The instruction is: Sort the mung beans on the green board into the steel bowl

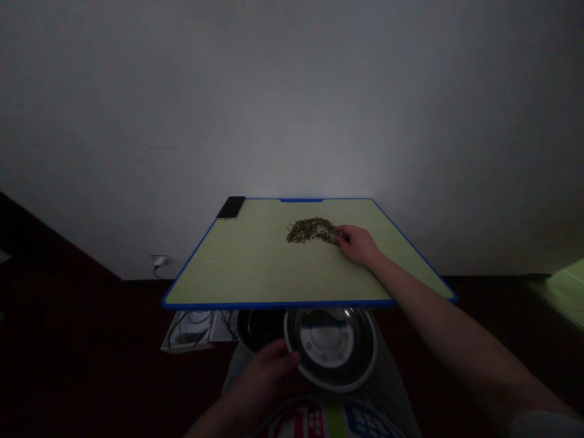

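Observation:
On the pale tabletop point(255, 267) lies a spread pile of small green-brown grains point(308, 230), like dried beans. My right hand point(358, 243) is at the right side of this pile, thumb and fingers closed together. Something small, greyish and perhaps clear shows at its fingertips, too dim to name. Below the table's front edge, my left hand point(269, 368) grips the left rim of a shiny metal bowl point(331, 347), thumb over the rim. The bowl is tilted, its inside facing me, and I see no grains in it.
A black phone-like slab point(232, 207) lies at the table's back left corner. Under the front edge are a second dark bowl point(258, 328) and a white box with cables point(189, 328). A charger point(159, 261) is plugged into the wall point(292, 109) behind.

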{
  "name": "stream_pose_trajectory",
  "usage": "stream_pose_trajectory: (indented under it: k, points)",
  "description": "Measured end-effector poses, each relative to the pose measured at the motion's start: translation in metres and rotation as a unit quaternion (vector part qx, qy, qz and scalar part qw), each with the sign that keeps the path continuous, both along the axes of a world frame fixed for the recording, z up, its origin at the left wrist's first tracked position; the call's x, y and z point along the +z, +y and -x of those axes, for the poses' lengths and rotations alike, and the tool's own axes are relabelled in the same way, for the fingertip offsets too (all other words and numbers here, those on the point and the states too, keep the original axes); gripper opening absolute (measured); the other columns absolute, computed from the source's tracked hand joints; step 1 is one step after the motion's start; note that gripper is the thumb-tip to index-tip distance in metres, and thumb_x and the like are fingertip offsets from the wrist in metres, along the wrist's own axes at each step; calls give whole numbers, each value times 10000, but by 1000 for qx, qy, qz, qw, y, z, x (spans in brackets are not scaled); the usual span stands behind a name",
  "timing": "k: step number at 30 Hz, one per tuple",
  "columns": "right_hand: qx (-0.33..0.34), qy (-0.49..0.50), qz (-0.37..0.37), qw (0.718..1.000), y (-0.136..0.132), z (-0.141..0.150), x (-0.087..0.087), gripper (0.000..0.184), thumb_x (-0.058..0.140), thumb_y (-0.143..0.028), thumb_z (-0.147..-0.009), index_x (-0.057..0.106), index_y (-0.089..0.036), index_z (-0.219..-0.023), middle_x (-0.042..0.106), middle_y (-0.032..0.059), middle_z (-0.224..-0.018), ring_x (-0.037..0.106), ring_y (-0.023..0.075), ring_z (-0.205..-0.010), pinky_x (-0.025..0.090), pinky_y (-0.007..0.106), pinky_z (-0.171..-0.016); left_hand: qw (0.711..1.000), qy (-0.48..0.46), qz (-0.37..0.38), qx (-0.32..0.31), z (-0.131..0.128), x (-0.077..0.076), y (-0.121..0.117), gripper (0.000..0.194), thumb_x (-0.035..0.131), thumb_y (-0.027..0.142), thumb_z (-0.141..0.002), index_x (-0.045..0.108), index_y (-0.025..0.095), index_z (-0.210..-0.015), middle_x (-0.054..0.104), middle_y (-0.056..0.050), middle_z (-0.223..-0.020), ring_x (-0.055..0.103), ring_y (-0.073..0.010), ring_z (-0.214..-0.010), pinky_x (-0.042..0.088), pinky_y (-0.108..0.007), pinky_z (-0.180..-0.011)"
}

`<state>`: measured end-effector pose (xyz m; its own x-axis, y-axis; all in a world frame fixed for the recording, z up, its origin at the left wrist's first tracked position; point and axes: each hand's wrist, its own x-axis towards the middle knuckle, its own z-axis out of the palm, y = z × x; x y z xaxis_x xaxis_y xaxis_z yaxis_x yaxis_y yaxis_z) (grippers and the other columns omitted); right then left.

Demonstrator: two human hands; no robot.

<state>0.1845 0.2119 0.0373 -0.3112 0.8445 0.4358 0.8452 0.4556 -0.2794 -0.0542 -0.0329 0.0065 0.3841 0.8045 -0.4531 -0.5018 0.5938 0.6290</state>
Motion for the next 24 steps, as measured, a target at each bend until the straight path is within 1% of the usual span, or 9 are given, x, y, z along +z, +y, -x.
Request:
stream_pose_trajectory:
  k: [5,9,14,17,19,24]
  points:
    - [-2,2,0,1000,-1,2,0,317,509,-243,-811,647,-161,-1085,689,84,-874,603,199,-777,436,303,-722,1000,-1,-3,3,0,0,0,235,655,190,-761,664,113,-982,749,-162,-961,693,-293,-918,485,-471,-886]
    - [-6,-2,-7,1000,-1,3,1,320,514,-251,-810,651,-153,-1082,690,93,-903,608,205,-794,441,307,-738,1000,6,0,-6,1,1,-1,215,648,189,-770,658,113,-970,745,-162,-983,694,-288,-921,481,-458,-892]
    - [1,-5,-8,1000,-1,2,0,312,519,-237,-806,646,-165,-1082,692,79,-908,610,197,-798,443,297,-741,1000,-1,0,-2,0,-5,0,237,667,205,-755,653,112,-973,741,-173,-993,689,-302,-936,485,-463,-881]
    - [9,-4,-11,1000,0,2,-1,305,512,-227,-809,646,-170,-1077,692,76,-929,611,193,-807,444,294,-746,1000,15,11,3,0,-7,1,244,666,197,-755,648,111,-982,750,-164,-956,704,-294,-887,490,-463,-871]
    - [10,-4,-9,1000,-1,2,-1,301,514,-229,-808,647,-173,-1073,693,73,-929,612,193,-805,445,294,-745,1000,19,15,4,0,-6,0,225,655,191,-763,650,112,-974,754,-157,-941,711,-288,-860,492,-465,-869]
    - [12,-2,-1,1000,0,4,-1,302,523,-240,-815,645,-174,-1083,697,76,-945,619,197,-825,448,294,-755,1000,10,9,2,0,-2,0,200,644,191,-772,651,116,-957,750,-158,-959,702,-294,-899,491,-468,-877]
